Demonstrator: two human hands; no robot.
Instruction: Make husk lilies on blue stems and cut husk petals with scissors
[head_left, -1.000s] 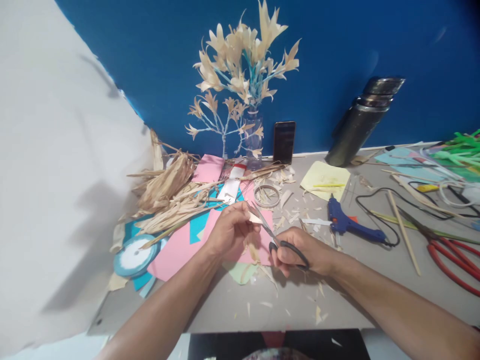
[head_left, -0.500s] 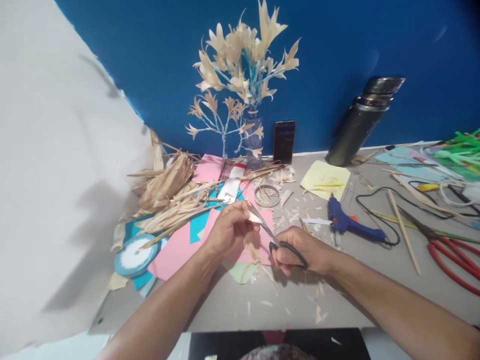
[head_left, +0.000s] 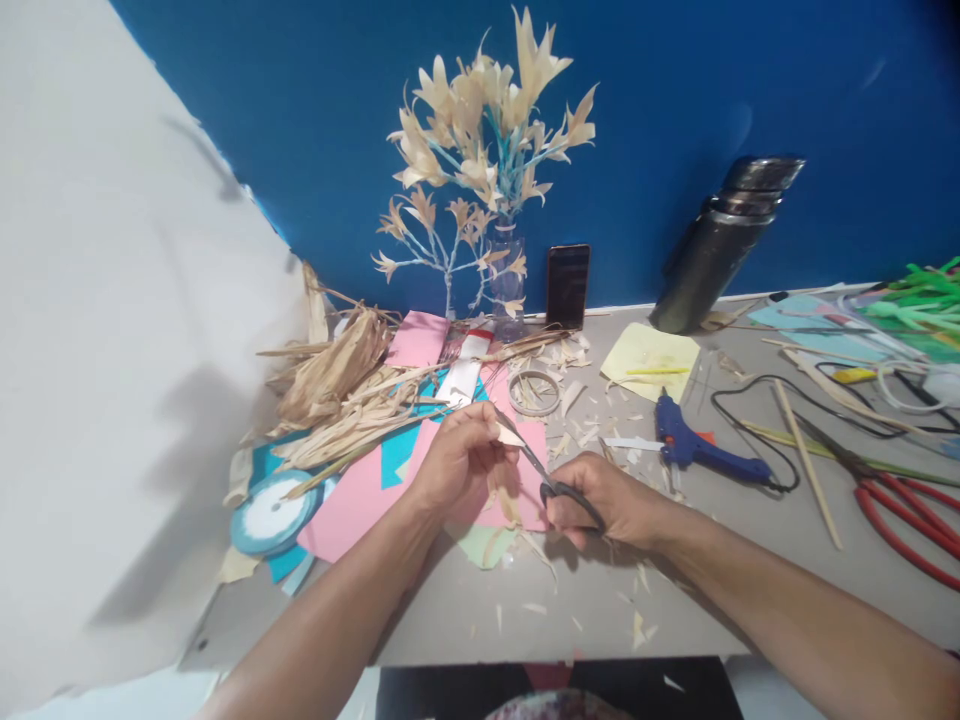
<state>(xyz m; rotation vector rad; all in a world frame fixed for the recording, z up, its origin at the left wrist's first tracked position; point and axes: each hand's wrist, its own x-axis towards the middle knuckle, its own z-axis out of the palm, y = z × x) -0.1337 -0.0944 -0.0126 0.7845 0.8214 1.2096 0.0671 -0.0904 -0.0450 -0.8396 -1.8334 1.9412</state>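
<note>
My left hand (head_left: 463,458) is closed in a pinch on a small pale piece of dried husk (head_left: 510,436). My right hand (head_left: 600,500) grips the black handles of a pair of scissors (head_left: 541,468), whose blades point up and left and lie against the husk piece. Beneath both hands are pink paper sheets (head_left: 352,500) and a pale green scrap (head_left: 486,546), with thin husk trimmings on them. Dried husks (head_left: 337,370) are heaped beyond my left hand. A roll of tape (head_left: 534,392) lies just past the scissors' tips.
Husk flowers (head_left: 480,130) stand in a glass vase by the blue wall, beside a phone (head_left: 568,286) and a dark flask (head_left: 720,250). Rightward lie a blue glue gun (head_left: 701,450) with its cord and red-handled shears (head_left: 907,510). A ribbon spool (head_left: 274,510) is at left.
The scissors' handles have drawn closer together, so the blades are more closed on the husk piece. My left hand has hardly moved.
</note>
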